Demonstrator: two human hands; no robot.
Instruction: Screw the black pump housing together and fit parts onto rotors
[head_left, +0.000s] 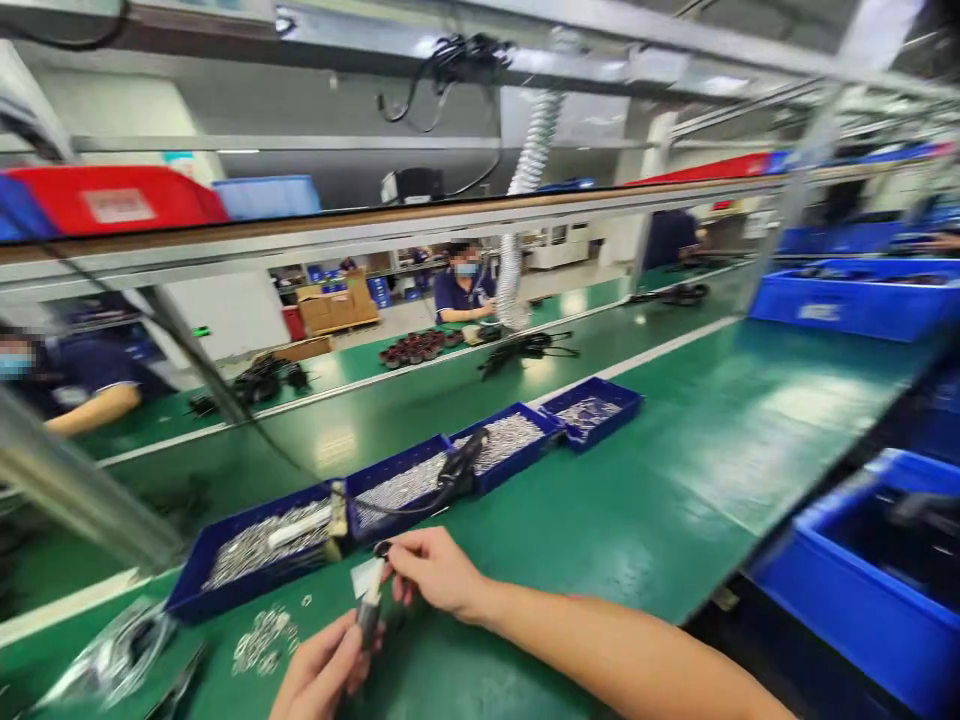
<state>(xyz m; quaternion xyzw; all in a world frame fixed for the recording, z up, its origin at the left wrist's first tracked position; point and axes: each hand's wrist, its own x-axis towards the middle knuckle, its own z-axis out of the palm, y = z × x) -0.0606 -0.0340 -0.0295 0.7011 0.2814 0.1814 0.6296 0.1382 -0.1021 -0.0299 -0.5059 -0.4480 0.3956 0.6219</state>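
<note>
Low in the middle, my left hand is closed around a small dark grey cylindrical part with a pale shaft at its upper end. My right hand pinches a small black piece at the top of that shaft. A white tag-like piece shows beside the shaft; whether it is attached I cannot tell. Left of my hands, loose metal rings lie on the green bench. Just beyond my hands stands a blue tray of small metal parts.
Several blue trays run in a row, with a black cable across them. Pliers and a plastic bag lie at left. A large blue bin stands at right. A shelf spans overhead; people sit across the bench.
</note>
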